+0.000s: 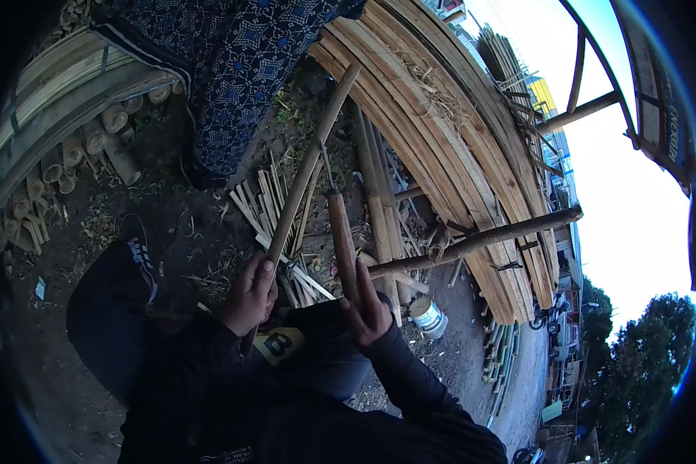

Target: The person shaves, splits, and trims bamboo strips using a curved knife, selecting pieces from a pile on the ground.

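My left hand (247, 295) is closed around the lower part of a long bamboo stick (305, 166), which slants up and away to the right. In my right hand (369, 313) is a knife (342, 240) with a long, thick wooden handle; the fingers are partly extended along it. Its short, narrow blade points up and lies close against the stick's right side; whether it touches, I cannot tell. Beneath and behind the stick lies a bundle of thin, pale split strips (267, 205) on the ground.
Long wooden planks (441, 139) are stacked at the upper right, with a rough pole (479, 246) crossing before them. A white bucket (428, 319) stands on the ground. Cut bamboo poles (73, 151) lie at left, beside a blue patterned cloth (236, 85).
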`<state>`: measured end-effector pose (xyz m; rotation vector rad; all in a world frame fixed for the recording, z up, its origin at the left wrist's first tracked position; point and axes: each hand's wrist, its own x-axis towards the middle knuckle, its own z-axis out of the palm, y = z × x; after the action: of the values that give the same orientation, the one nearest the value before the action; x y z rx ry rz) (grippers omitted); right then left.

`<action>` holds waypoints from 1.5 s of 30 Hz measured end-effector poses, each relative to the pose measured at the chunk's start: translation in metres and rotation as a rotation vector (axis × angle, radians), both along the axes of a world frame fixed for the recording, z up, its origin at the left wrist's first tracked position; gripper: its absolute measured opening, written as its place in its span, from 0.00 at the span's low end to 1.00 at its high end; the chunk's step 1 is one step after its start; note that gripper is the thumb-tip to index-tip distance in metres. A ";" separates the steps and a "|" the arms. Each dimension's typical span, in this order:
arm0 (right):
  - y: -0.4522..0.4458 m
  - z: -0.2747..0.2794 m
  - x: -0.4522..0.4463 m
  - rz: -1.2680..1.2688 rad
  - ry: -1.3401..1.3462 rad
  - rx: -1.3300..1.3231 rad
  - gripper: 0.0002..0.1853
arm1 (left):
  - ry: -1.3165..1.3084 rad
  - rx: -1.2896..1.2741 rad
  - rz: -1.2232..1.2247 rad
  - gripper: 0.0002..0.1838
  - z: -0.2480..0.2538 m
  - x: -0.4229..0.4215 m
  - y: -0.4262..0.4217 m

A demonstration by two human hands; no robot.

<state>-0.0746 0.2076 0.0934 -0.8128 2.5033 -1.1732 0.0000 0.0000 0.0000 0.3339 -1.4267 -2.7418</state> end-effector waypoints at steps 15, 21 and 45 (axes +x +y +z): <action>0.006 0.018 -0.040 0.124 0.525 0.201 0.37 | -0.029 0.074 -0.055 0.13 0.013 -0.002 0.007; -0.005 0.013 -0.053 -0.042 0.406 0.075 0.37 | 0.012 -0.069 -0.086 0.14 -0.003 0.000 0.003; -0.008 -0.010 -0.021 -0.025 0.353 0.170 0.37 | -0.071 0.035 -0.048 0.15 0.000 0.002 0.011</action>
<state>-0.0957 0.1998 0.0835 -1.0187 2.8533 -0.8697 0.0025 0.0115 0.0004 0.4082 -1.4219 -2.8234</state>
